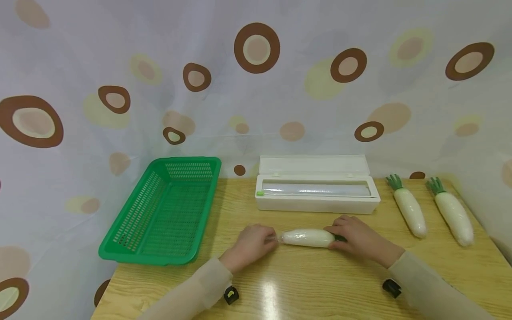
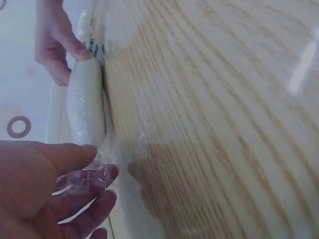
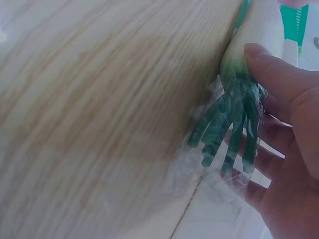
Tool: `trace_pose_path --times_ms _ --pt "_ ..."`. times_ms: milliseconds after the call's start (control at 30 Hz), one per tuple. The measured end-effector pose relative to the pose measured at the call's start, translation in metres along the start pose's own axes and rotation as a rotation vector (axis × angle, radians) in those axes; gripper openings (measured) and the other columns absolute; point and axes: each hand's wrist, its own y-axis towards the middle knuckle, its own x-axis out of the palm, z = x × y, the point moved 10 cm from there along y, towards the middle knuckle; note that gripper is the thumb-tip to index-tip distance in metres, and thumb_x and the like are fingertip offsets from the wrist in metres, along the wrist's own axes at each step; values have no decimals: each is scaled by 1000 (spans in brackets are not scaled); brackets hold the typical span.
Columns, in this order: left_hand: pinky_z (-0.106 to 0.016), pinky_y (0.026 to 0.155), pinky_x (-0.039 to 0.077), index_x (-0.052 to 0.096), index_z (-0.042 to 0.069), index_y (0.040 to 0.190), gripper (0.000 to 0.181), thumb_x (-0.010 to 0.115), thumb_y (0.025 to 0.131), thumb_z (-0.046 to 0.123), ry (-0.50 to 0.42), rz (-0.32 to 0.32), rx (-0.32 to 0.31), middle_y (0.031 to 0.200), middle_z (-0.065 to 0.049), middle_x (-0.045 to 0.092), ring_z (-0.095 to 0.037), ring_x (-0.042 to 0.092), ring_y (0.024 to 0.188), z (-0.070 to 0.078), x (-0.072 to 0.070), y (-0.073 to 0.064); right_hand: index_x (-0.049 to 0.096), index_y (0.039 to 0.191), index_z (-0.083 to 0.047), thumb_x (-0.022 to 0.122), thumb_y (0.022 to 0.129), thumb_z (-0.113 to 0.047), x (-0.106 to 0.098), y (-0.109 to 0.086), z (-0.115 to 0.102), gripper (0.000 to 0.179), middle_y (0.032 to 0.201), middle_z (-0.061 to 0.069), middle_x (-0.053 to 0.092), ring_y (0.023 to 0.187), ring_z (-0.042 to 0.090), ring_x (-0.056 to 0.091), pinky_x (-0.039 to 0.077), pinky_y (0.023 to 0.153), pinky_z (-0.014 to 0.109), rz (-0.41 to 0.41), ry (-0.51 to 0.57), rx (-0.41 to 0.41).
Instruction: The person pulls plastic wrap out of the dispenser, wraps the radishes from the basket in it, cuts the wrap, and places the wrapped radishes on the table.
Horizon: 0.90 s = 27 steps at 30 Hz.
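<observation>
A white radish [image 1: 308, 238] wrapped in clear plastic film lies sideways between the two hands, over the table. My left hand [image 1: 253, 243] pinches the loose film [image 2: 97, 172] gathered beyond the radish's tip, thumb on one side and fingers on the other. At the opposite end, my right hand [image 1: 355, 235] holds the radish near its crown, with the thumb on the white body. Short green stalks [image 3: 232, 124] spread out beside the right fingers, loose film [image 3: 182, 172] hanging around them.
Behind the radish stands a white cling film box [image 1: 318, 204], lid up, with a film roll [image 1: 316, 190] inside. A green basket [image 1: 206, 213] is at the left. Two more white radishes, one nearer [image 1: 410, 211] and one farther right [image 1: 454, 217], lie on the wooden table [image 1: 312, 284].
</observation>
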Motion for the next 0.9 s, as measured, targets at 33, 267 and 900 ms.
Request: trace_pose_path --times_ms 33,267,900 --pt "-28 78 55 78 14 97 10 74 98 23 -4 10 -11 91 3 77 -10 67 79 0 -2 -2 75 121 -2 79 93 -32 0 0 0 41 103 2 70 98 25 63 53 84 49 -2 -1 0" --pt "-20 61 45 73 14 83 13 72 97 12 -60 79 -29 71 8 66 -2 48 59 11 -17 -9 75 121 -1 79 93 -30 0 2 0 41 102 2 69 97 25 62 52 85 50 -22 -3 2" --pt "-19 61 47 75 6 92 18 66 102 18 -162 123 -63 73 3 67 -2 50 61 37 -8 6 76 118 -2 80 91 -32 -2 3 -3 41 98 1 69 93 24 62 52 83 47 -1 -49 -36"
